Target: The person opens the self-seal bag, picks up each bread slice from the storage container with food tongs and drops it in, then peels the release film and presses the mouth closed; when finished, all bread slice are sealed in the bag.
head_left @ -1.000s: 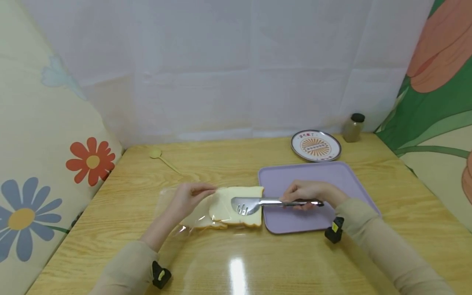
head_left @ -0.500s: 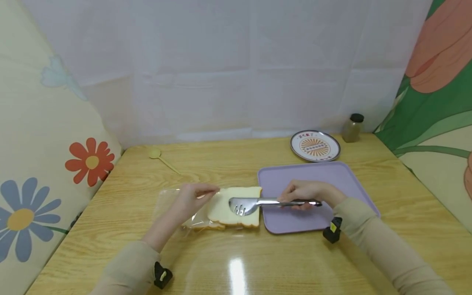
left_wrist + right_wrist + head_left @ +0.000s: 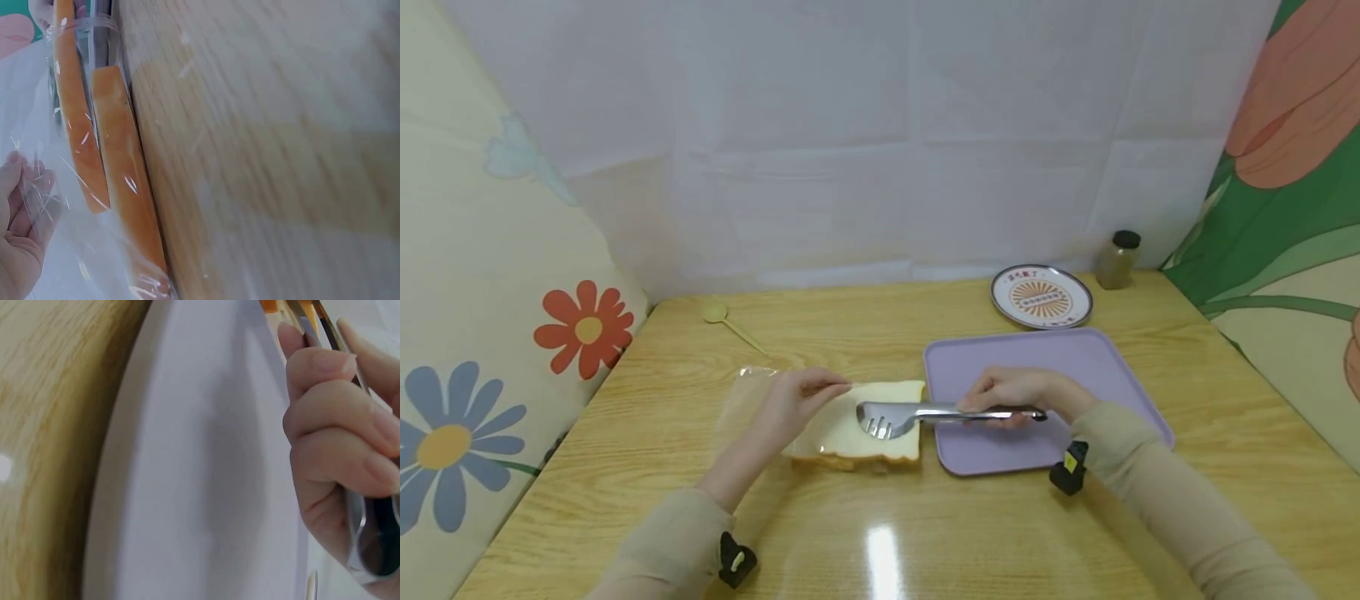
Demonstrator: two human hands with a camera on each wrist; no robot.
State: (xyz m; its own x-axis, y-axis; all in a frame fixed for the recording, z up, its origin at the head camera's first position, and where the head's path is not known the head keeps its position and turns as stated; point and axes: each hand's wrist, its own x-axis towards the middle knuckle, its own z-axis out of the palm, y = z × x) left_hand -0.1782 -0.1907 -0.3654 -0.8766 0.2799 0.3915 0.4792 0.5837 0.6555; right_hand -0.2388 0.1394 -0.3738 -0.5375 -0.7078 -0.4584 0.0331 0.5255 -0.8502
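My left hand [image 3: 792,407] pinches the edge of a clear plastic bag [image 3: 81,240], thumb against fingertips. Two bread slices lie mostly one over the other at the bag's mouth; the left wrist view shows the brown crusts of the upper slice [image 3: 80,134] and the lower slice [image 3: 128,162]. My right hand [image 3: 1011,392] grips metal food tongs [image 3: 891,417] by the handle, fingers curled round it. The slotted end of the tongs lies flat on the white face of the upper slice [image 3: 838,429]; their lower arm is mostly hidden beneath the bread.
A lilac tray [image 3: 955,458] sits under my right hand, just right of the bread. Behind it are a round patterned plate [image 3: 1042,297] and a black-capped jar [image 3: 1117,260]. A yellow spoon [image 3: 730,323] lies at the back left of the wooden table [image 3: 820,533].
My right hand has moved slightly left, carrying the tongs and the upper slice further over the lower one. My left hand has shifted a little to the right with the bag's edge.
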